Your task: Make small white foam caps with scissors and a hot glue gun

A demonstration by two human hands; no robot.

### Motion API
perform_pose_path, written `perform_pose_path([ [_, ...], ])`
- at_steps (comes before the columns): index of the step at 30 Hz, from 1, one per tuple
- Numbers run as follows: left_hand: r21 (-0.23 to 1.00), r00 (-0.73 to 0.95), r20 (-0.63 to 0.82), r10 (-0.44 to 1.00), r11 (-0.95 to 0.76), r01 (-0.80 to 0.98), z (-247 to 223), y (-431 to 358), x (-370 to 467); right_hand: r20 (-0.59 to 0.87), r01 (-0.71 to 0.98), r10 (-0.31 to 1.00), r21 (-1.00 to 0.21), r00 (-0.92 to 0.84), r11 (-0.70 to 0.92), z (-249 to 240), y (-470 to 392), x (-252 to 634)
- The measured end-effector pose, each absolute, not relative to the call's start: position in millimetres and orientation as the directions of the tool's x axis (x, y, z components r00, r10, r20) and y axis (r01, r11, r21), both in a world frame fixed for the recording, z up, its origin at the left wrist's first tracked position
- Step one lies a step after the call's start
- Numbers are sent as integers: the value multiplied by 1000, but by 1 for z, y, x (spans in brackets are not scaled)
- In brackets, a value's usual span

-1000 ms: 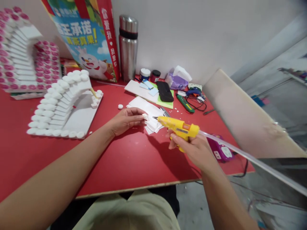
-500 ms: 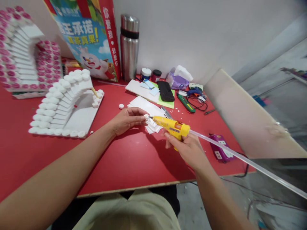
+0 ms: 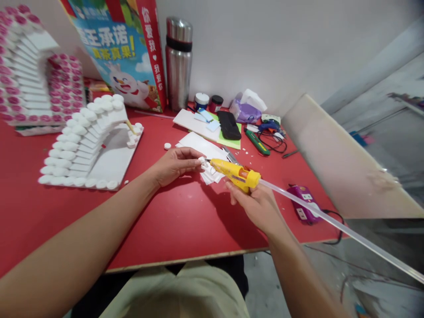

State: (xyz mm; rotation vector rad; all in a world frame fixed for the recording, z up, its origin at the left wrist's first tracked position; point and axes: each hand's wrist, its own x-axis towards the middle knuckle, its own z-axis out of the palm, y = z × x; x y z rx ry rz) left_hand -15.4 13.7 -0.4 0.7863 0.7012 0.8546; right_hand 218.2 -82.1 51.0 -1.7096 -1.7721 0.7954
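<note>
Between thumb and fingertips, my left hand (image 3: 177, 167) pinches a small white disc (image 3: 202, 161), partly covered by the fingers. A yellow hot glue gun (image 3: 233, 173) is gripped in my right hand (image 3: 256, 203), its nozzle at the disc. Out of the gun's rear runs a long clear glue stick (image 3: 318, 212), slanting down to the right. To the left stands a white staircase model (image 3: 109, 154) edged with rows of white discs. One loose white disc (image 3: 167, 145) lies just behind my left hand.
A second staircase model (image 3: 36, 84) with pink-and-white discs stands far left, beside a printed bag (image 3: 122, 53) and steel flask (image 3: 179, 66). White sheets (image 3: 198, 143), a black case (image 3: 229, 125), a green-handled tool (image 3: 256, 142) and a purple power strip (image 3: 303, 203) lie on the red table (image 3: 159, 234).
The glue gun has shifted very slightly left, and the glue stick's rear end sits a little lower. My left hand keeps its hold on the disc in nearly the same place.
</note>
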Motion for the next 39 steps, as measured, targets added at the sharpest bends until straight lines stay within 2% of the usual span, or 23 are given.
perform_pose_path([
  [39, 835, 472, -137, 871, 358, -418, -5, 14, -14, 28, 669, 997, -740, -78, 73, 55, -84, 217],
])
